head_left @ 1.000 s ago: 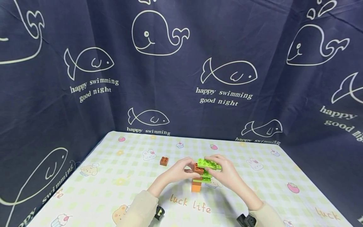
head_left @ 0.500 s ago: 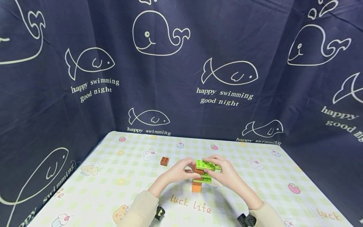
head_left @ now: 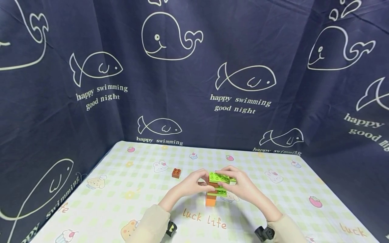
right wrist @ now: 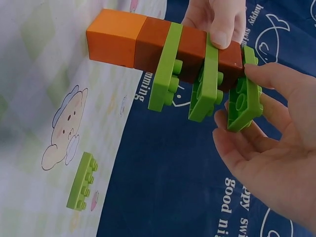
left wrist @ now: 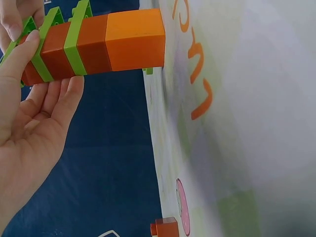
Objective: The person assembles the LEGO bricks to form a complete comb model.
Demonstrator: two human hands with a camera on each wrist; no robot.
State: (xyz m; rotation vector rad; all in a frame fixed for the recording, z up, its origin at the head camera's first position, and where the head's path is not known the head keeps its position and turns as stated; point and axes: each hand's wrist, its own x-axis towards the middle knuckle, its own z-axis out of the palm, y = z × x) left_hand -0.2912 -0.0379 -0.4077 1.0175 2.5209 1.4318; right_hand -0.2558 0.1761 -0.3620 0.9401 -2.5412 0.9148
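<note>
A tower of toy building blocks stands on the table, with an orange block [right wrist: 116, 38] at its foot. Above it, brown blocks [right wrist: 192, 52] alternate with long green bricks [right wrist: 203, 91] that jut out to the right. My left hand [head_left: 192, 183] grips the upper tower, thumb on the near side and fingers on the far side in the left wrist view. At the top, my right hand [head_left: 240, 184] pinches the overhanging end of the uppermost green brick [right wrist: 247, 94] between thumb and fingers. This brick lies over the top brown block [right wrist: 229, 64].
A loose brown block [head_left: 176, 173] lies on the table left of the hands. Another green brick [right wrist: 81, 182] lies on the table beyond the tower. The patterned tablecloth [head_left: 121, 199] reaches back to a dark blue curtain [head_left: 194, 84] with fish and whales.
My right hand has shifted slightly left with the uppermost green brick, which now covers the brown block's studs that showed before. My left hand has kept its grip on the tower.
</note>
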